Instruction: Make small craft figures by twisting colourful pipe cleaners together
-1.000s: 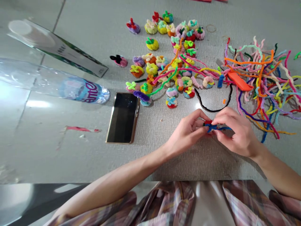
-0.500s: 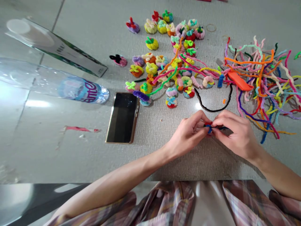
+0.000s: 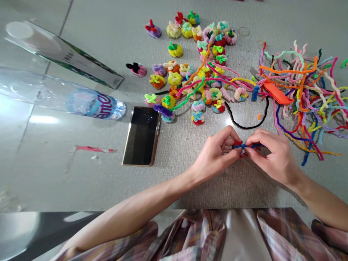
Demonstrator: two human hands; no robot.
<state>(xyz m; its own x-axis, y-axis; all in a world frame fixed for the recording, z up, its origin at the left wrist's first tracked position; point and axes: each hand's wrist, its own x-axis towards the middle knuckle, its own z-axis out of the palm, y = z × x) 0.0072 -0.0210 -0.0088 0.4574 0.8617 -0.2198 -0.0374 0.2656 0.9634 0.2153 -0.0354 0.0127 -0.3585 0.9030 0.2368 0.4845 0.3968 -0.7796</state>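
Close together near the table's front, my two hands pinch a small piece of pipe cleaner work. My left hand [image 3: 221, 148] is closed on its red and blue part, fingertips covering much of it. My right hand [image 3: 272, 150] is closed on a blue pipe cleaner [image 3: 243, 146], whose dark blue length runs behind the fingers to the right. A black pipe cleaner [image 3: 247, 128] lies curved just beyond my fingers. Farther off sit several small pumpkin-shaped pipe cleaner pieces [image 3: 175, 79] in many colours.
A tangled heap of loose pipe cleaners [image 3: 301, 90] spreads at the right, with an orange-handled cutter [image 3: 276, 93] at its left edge. On the left lie a phone [image 3: 141, 137], a clear plastic bottle [image 3: 92, 103] and a carton [image 3: 73, 58]. A torn red strip [image 3: 92, 149] is nearby.
The blue strand between my fingertips now shows more, stretched sideways across the red part. My left fingers have shifted slightly and loosened around the piece. Everything else stays put.
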